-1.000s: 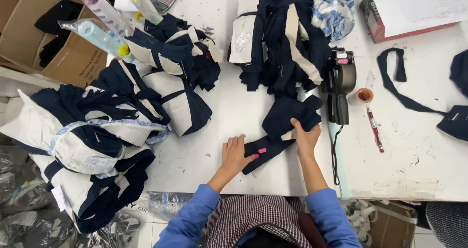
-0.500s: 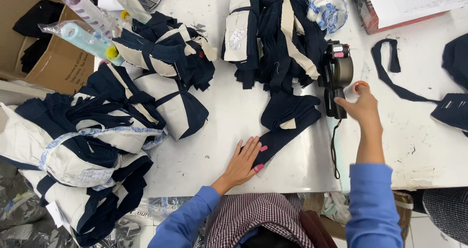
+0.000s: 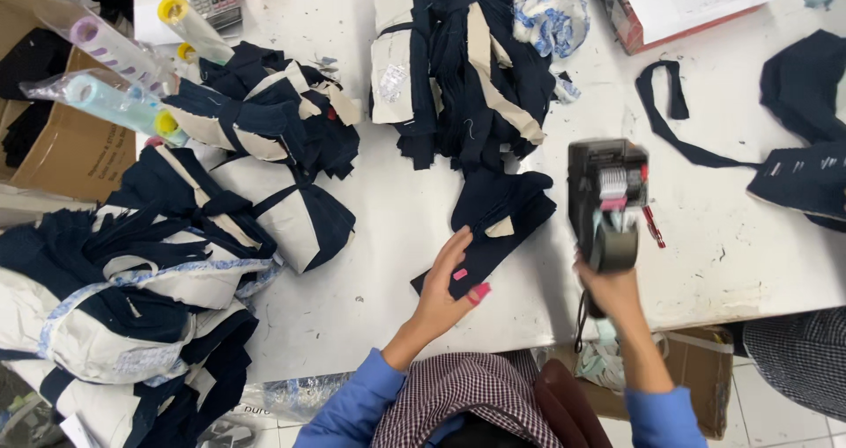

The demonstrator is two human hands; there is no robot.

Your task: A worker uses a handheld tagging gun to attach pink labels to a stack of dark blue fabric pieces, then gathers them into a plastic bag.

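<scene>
The left hand [image 3: 445, 294] lies with fingers flat and together on soft, light navy fabric [image 3: 493, 228]; the right hand [image 3: 612, 294] has its fingers clamped on the rigid labelling gun [image 3: 608, 201], best held by its handle.

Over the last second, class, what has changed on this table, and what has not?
The right hand left the dark fabric piece, went right to the black label gun, gripped it and lifted it toward the piece. The left hand stayed pressed on the piece's near end. The tied bundles stayed put.

Black label gun [image 3: 608, 201] held upright, navy fabric stack [image 3: 493, 223] flat, possibly folded
</scene>
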